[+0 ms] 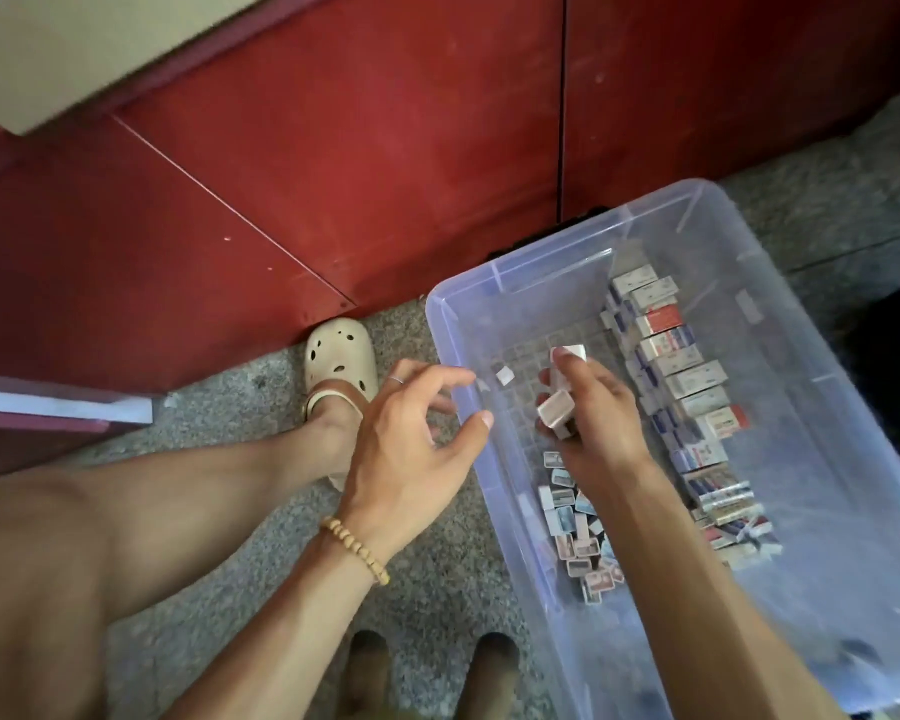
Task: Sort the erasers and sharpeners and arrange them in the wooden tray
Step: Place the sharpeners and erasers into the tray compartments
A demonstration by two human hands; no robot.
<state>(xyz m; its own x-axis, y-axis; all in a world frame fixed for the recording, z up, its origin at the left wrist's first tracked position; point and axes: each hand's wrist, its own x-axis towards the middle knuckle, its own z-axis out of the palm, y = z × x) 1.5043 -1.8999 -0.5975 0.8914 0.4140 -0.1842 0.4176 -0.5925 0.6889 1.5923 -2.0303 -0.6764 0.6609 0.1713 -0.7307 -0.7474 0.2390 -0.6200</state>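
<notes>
Erasers (559,407), a few small boxed ones, sit pinched in the right hand (588,418) over the middle of the clear plastic bin (489,283); the fingers curl round them, one box poking up past the fingertips. More small boxes (575,532) lie loose on the bin floor toward six o'clock of that hand, and a long row of bigger boxes (681,376) runs along the bin's far side, from one o'clock down to four. Whether any of these are sharpeners I cannot tell from here.

The left hand (411,433) hovers at nine o'clock of the right, just over the bin's rim, fingers loosely bent and holding nothing. It looks ready to take a box.

No wooden tray is in sight, so this reads as the gathering stage. To do it well, I would pass one box at a time across, keep the faces turned the same way, and not overfill the right hand, as the top box looks apt to slip. A sandalled foot (339,366) rests on the speckled floor (437,589) at ten o'clock.
</notes>
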